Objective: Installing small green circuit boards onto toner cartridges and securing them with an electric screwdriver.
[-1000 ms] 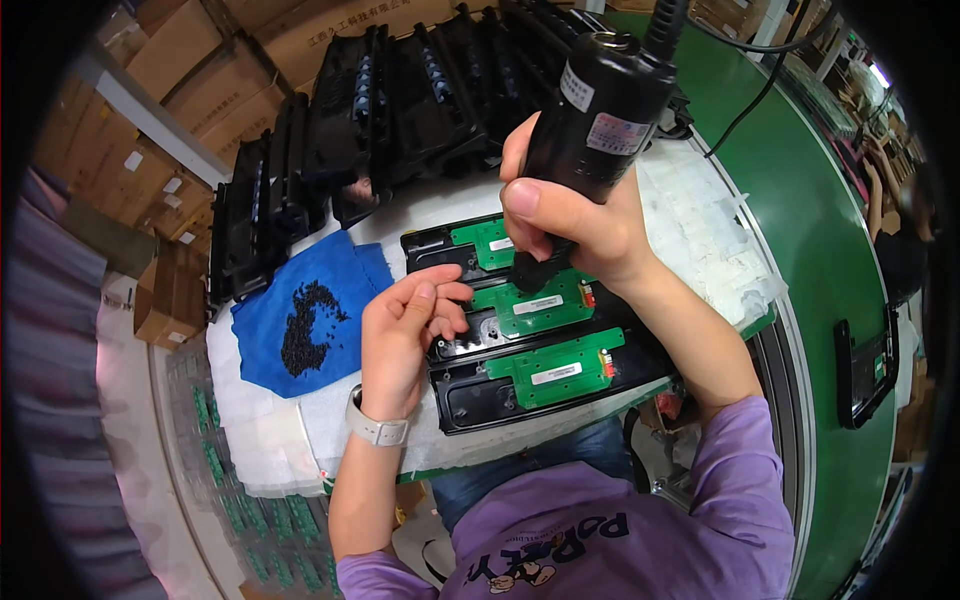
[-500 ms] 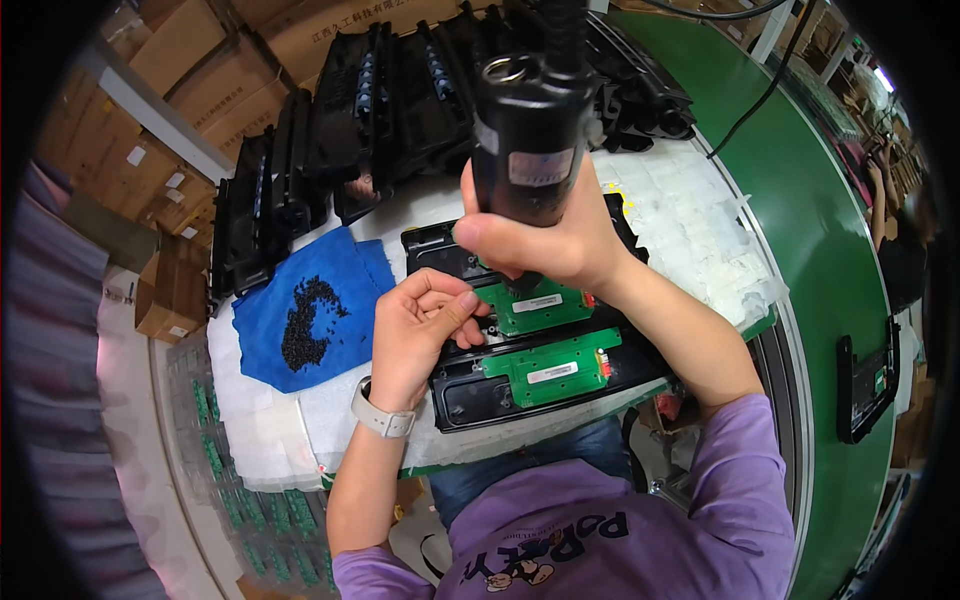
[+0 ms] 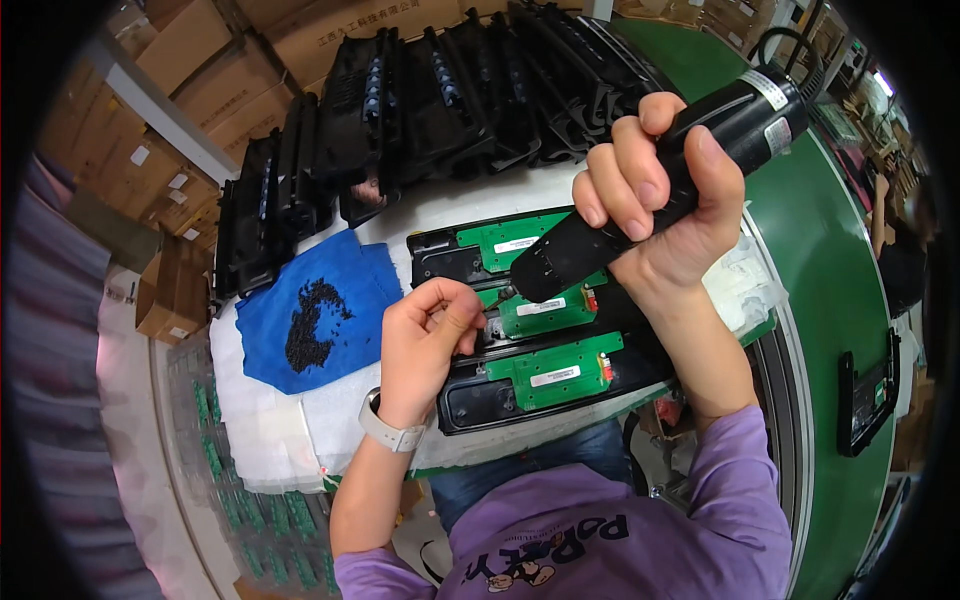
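Observation:
My right hand (image 3: 665,200) is wrapped round a black electric screwdriver (image 3: 735,120), which lies tilted with its nose down to the left. Its bit ends right by the fingertips of my left hand (image 3: 432,325). Those fingers are pinched together; whatever they hold is too small to make out. Beneath both hands are black plastic panels (image 3: 470,405) in a row, carrying green circuit boards (image 3: 560,375) with white labels. The middle board is partly covered by the screwdriver's nose and my fingers.
A blue cloth (image 3: 265,345) with a pile of small black screws (image 3: 308,340) lies to the left. Several black plastic housings (image 3: 420,110) stand along the back. A green conveyor belt (image 3: 830,300) runs on the right, bearing another black panel (image 3: 868,390). Cardboard boxes (image 3: 230,90) are stacked behind.
The screwdriver has swung from upright over the middle board to a slant, its body now up to the right and its bit at my left fingertips. My left hand has barely moved.

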Action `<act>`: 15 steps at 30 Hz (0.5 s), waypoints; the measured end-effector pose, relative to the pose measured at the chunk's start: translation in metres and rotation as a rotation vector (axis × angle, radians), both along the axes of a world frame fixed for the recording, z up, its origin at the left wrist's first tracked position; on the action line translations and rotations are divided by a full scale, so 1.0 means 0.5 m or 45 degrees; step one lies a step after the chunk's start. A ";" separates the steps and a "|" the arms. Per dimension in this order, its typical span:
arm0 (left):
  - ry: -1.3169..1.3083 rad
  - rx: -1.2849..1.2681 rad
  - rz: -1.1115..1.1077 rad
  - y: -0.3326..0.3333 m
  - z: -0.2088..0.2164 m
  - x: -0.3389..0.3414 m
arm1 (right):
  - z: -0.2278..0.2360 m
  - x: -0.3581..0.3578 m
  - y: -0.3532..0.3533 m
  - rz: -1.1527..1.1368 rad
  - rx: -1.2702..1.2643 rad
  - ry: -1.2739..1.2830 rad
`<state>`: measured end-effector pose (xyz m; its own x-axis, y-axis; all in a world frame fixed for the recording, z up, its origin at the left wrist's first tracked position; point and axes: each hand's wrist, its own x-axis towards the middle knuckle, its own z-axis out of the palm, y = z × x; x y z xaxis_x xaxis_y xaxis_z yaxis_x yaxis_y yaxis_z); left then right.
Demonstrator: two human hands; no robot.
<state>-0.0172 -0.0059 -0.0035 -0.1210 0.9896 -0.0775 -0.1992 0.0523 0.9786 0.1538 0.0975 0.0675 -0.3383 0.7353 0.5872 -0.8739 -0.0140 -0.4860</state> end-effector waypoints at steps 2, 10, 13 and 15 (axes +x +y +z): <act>0.003 0.012 -0.038 -0.001 0.006 0.005 | -0.002 0.001 -0.003 -0.008 -0.037 0.011; 0.010 -0.016 -0.131 -0.002 0.008 -0.009 | -0.009 -0.004 -0.011 -0.007 0.089 -0.005; -0.023 0.012 -0.115 -0.002 0.004 -0.005 | -0.010 -0.006 -0.014 -0.013 0.123 -0.005; -0.032 0.015 -0.116 -0.003 0.002 -0.006 | -0.011 -0.007 -0.015 -0.015 0.136 -0.007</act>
<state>-0.0201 -0.0072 -0.0023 -0.0285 0.9973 -0.0681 -0.2187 0.0603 0.9739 0.1504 0.0898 0.0617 -0.3337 0.6725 0.6606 -0.8709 0.0483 -0.4890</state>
